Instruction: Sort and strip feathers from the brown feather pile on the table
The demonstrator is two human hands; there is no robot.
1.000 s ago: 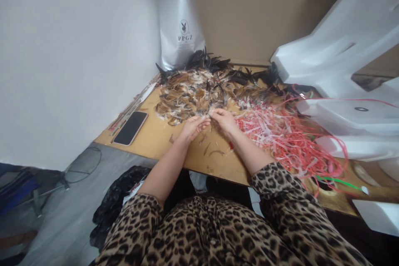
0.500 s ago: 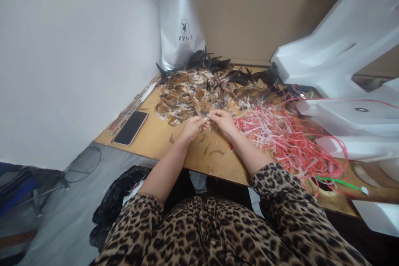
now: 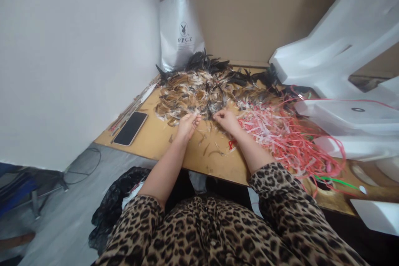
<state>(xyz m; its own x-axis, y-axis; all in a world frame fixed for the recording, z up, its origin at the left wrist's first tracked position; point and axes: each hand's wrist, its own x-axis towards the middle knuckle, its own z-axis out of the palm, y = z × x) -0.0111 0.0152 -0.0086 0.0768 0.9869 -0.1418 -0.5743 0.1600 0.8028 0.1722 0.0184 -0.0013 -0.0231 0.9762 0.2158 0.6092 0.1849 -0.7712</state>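
Observation:
A broad heap of brown, white and black feathers (image 3: 183, 87) covers the back of the wooden table. At its front edge my left hand (image 3: 188, 125) is closed in a pinch on what looks like a feather, with a pale tip at the fingers. To its right, my right hand (image 3: 228, 120) is closed too, thumb and forefinger together; whatever they hold is too small to make out. A gap separates the two hands. Several loose feathers (image 3: 214, 152) and a small red ribbon loop (image 3: 231, 145) lie on the tabletop below them.
A tangled pile of red and pink ribbons (image 3: 280, 137) lies right of my right hand. White machine housing (image 3: 336, 112) rises at the right. A phone (image 3: 131, 129) lies at the left, and a silvery bag (image 3: 181, 29) stands behind the feathers. A black plastic bag (image 3: 115, 203) sits below.
My hands were together at the fingertips and have come apart. The left hand moved slightly left, the right hand slightly right. The red ribbon loop shows more fully.

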